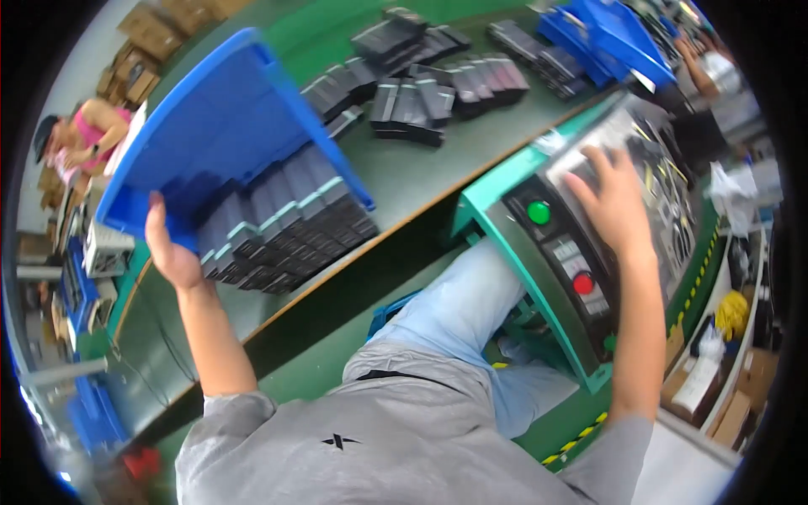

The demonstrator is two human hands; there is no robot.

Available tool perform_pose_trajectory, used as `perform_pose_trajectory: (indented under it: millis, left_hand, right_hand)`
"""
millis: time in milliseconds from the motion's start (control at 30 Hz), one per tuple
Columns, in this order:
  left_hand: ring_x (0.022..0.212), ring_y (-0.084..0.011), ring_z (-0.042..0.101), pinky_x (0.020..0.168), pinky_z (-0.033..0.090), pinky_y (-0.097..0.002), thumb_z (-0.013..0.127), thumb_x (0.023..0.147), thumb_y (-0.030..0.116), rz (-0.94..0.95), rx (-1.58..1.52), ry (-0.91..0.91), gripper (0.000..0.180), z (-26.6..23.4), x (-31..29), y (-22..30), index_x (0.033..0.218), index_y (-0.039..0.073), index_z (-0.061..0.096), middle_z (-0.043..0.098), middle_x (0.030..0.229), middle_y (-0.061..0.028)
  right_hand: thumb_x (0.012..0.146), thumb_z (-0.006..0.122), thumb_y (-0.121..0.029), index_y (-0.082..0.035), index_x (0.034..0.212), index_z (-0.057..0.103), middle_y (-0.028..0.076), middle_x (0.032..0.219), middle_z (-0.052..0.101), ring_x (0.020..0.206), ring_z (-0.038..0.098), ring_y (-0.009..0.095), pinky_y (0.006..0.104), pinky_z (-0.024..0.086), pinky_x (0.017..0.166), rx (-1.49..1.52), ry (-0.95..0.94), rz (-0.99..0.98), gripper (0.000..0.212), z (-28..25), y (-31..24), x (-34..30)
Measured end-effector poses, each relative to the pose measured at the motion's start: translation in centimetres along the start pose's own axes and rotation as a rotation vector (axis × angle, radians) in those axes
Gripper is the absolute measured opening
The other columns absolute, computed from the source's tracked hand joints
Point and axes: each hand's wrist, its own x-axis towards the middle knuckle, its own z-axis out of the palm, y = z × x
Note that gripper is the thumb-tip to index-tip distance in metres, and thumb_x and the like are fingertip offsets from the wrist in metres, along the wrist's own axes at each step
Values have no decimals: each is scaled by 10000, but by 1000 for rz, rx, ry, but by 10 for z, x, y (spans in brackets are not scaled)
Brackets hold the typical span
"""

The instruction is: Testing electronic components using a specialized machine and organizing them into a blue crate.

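Observation:
My left hand (175, 257) is at the near-left corner of a tilted blue plastic bin (206, 109), its thumb extended over the rim and the other fingers hidden. Rows of dark rectangular blocks with pale ends (286, 215) are stacked against the bin's open side, at the bench edge. On my right, my right hand (608, 198) is spread above the slanted top of a green-framed machine, fingers apart and holding nothing. Just below that hand is a black control panel (562, 252) with a green button (539, 212) and a red button (583, 283).
More dark blocks (412, 101) lie in groups along the metal-topped bench (396, 172). Other blue bins (610, 42) stand at the far right. A person in pink (99, 126) is at far left, another person (715, 71) at far right. Cardboard boxes (151, 29) are piled behind.

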Motion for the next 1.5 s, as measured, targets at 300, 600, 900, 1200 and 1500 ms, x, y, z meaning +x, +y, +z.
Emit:
perform_pose_trajectory:
  millis: [300,600,900,1200,1500]
  left_hand:
    - [1162,-204,592,1072,418,-364,627,948,198,9,45,-21,386,16,-15,12,1262,-25,622,639,1241,-83]
    - [1128,-175,591,1033,434,-342,620,957,165,-11,-24,-167,381,29,-18,24,1296,-6,588,636,1219,-68]
    - [1061,-172,631,980,480,-344,598,961,140,-59,-4,-169,316,35,-15,22,1214,-44,643,681,1151,-78]
    - [1044,-149,618,968,480,-333,625,937,103,-111,-5,-126,285,29,-20,25,1191,-24,647,681,1124,-65]
    - [1006,-128,617,931,482,-312,613,950,103,-50,25,-130,255,28,-26,27,1168,-22,657,693,1079,-50]
  right_hand:
    - [1037,582,-253,-29,1375,587,132,1381,606,1304,533,216,333,381,1097,299,170,13,405,-15,18,13]
    - [771,816,-470,-1,1324,622,271,1346,558,1201,563,335,447,447,1023,484,-85,-959,751,-66,-200,9]
    - [704,832,-389,-123,1248,639,218,1280,570,1132,578,380,466,461,970,152,-129,-1314,636,-52,-290,38]
    - [701,837,-411,-12,1236,600,210,1238,583,1112,581,380,457,464,961,244,-187,-1341,708,-40,-298,52]
    - [716,817,-407,-73,1351,582,236,1458,467,1296,511,385,563,366,1095,235,-9,-1204,756,-18,-285,17]
